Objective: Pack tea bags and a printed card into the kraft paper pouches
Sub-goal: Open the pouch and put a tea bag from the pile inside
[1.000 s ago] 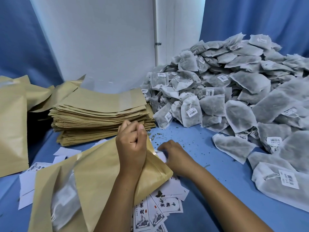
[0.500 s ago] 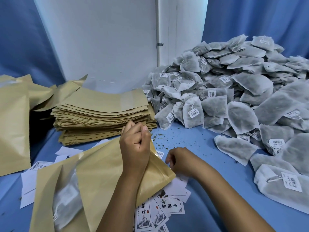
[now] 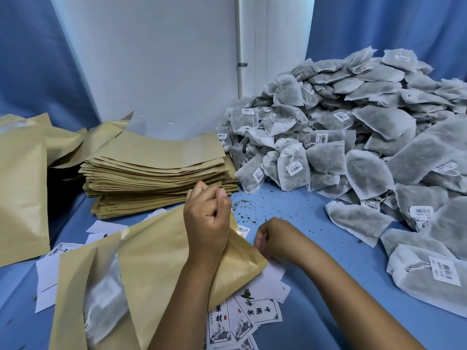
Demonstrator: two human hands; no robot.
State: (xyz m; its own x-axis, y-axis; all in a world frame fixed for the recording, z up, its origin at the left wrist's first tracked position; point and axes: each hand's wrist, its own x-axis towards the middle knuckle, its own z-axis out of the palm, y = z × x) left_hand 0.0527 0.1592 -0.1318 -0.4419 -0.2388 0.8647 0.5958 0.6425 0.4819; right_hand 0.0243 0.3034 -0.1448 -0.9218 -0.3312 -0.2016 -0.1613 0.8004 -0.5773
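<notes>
A kraft pouch point(image 3: 156, 261) lies tilted on the blue table in front of me. A white tea bag point(image 3: 106, 301) shows through its clear part at the lower left. My left hand point(image 3: 207, 218) grips the pouch's upper edge in a fist. My right hand point(image 3: 275, 238) sits just right of the pouch with its fingers curled down over white cards; whether it holds one is hidden. Printed cards point(image 3: 247, 314) with black characters and a figure lie under and below the pouch. A large heap of tea bags point(image 3: 353, 137) with barcode tags fills the right side.
A stack of flat empty pouches point(image 3: 156, 168) stands behind my left hand. More kraft pouches point(image 3: 22, 198) lean at the far left. Blank-side cards point(image 3: 48, 276) lie scattered at the left, and loose tea crumbs point(image 3: 252, 210) dot the table. A white wall and blue curtains are behind.
My right hand has drawn back to the right, away from the pouch's edge. My left hand keeps its grip on the pouch.
</notes>
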